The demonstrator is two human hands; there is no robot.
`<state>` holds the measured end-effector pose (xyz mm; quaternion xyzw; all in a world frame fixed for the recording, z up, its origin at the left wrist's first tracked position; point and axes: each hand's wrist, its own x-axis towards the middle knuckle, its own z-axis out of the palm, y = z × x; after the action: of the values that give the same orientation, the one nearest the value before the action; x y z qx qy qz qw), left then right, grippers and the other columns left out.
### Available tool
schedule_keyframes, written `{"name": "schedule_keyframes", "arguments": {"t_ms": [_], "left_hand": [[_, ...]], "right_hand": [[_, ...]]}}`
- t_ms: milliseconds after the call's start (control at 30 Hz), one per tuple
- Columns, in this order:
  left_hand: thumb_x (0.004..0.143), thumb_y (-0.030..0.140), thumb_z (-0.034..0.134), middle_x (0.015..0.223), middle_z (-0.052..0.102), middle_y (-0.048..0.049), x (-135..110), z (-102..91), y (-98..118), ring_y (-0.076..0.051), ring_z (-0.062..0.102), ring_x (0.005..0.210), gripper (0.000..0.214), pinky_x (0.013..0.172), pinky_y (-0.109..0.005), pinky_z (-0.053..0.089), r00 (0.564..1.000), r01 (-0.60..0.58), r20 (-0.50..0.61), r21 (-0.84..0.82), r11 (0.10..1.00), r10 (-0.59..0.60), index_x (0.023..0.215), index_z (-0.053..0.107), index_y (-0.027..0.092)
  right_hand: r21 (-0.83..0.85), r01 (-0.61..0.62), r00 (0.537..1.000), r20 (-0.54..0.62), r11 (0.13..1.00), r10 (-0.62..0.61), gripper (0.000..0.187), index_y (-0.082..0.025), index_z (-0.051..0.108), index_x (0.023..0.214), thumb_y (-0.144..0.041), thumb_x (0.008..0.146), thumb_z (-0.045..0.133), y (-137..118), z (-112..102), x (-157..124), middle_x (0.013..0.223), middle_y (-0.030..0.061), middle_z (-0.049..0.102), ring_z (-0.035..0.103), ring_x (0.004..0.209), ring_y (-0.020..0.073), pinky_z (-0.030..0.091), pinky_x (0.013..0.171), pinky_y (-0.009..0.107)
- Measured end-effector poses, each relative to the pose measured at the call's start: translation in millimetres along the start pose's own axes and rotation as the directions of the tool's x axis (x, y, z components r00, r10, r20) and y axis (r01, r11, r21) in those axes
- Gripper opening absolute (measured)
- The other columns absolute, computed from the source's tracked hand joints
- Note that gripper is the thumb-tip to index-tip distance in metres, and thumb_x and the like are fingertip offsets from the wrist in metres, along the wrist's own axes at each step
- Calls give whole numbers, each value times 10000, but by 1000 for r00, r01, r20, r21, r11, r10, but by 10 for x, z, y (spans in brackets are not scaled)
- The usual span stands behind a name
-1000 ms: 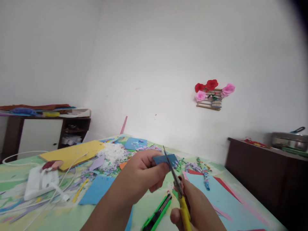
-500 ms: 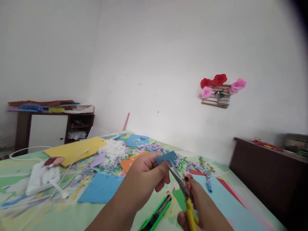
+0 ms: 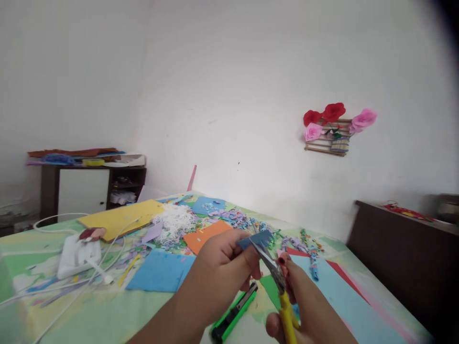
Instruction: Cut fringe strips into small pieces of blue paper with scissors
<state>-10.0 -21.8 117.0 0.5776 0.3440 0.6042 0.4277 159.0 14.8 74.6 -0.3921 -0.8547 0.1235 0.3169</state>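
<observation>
My left hand (image 3: 224, 263) pinches a small piece of dark blue paper (image 3: 255, 239) between thumb and fingers. The paper's right edge looks cut into a fringe. In my right hand (image 3: 304, 301) are scissors with yellow handles (image 3: 287, 315); their blades (image 3: 266, 258) are parted, with the paper between them. A small reddish roll (image 3: 282, 260) shows by my right index finger; what it is, I cannot tell. Below my hands lies a green utility knife (image 3: 234, 313), beside a green paper piece (image 3: 270, 291).
Blue sheets (image 3: 158, 271), an orange sheet (image 3: 204, 236), yellow board (image 3: 122, 220) and white paper shreds (image 3: 175, 223) cover the left side. A white power strip (image 3: 79, 258) trails cables. Light blue paper (image 3: 333, 286) lies right, with curled strips (image 3: 314, 265) behind it.
The scissors blades have opened and moved across the blue paper. Both hands have shifted slightly right in view, and the whole view has swung slightly left.
</observation>
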Motion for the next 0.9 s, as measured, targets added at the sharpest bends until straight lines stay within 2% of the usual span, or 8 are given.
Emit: {"name": "schedule_keyframes", "arguments": {"t_ms": [200, 367, 567, 667, 900], "left_hand": [[742, 267, 533, 475, 514, 47, 37, -67, -57, -39, 413, 392, 188, 382, -142, 310, 1000, -18, 3, 40, 999, 18, 597, 507, 150], [734, 261, 555, 473, 556, 30, 78, -198, -61, -22, 424, 353, 209, 347, -123, 297, 978, -54, 197, -73, 996, 68, 566, 536, 137], [674, 274, 618, 394, 534, 30, 88, -228, -60, -15, 394, 288, 196, 289, -102, 277, 951, 93, 307, -232, 968, -18, 570, 554, 121], [647, 279, 639, 388, 544, 21, 96, -216, -74, -23, 402, 269, 181, 267, -100, 279, 940, 161, 337, -286, 945, -58, 610, 585, 110], [654, 274, 639, 449, 585, 7, 150, -178, -102, -41, 475, 299, 188, 305, -116, 353, 946, 160, 322, -343, 926, -45, 573, 585, 113]], "right_hand": [[31, -48, 998, -32, 998, 49, 390, -200, 408, 977, -276, 622, 550, -125, 34, 11, 965, 89, 526, 511, 883, 257, 431, 722, 363], [40, -113, 993, -11, 993, 114, 300, -213, 410, 870, -255, 606, 544, -216, 61, 30, 797, 32, 521, 494, 719, 213, 416, 619, 327], [89, -75, 997, -14, 993, 77, 214, -221, 435, 763, -218, 588, 558, -221, 46, 52, 673, -28, 474, 438, 580, 146, 376, 498, 241], [60, -73, 996, -40, 996, 75, 180, -226, 424, 684, -229, 583, 573, -208, 27, 50, 610, -51, 428, 395, 537, 131, 335, 455, 224], [223, -98, 994, -33, 970, 108, 166, -224, 429, 724, -233, 596, 534, -207, 36, 48, 610, -60, 416, 414, 521, 119, 331, 428, 211]]}}
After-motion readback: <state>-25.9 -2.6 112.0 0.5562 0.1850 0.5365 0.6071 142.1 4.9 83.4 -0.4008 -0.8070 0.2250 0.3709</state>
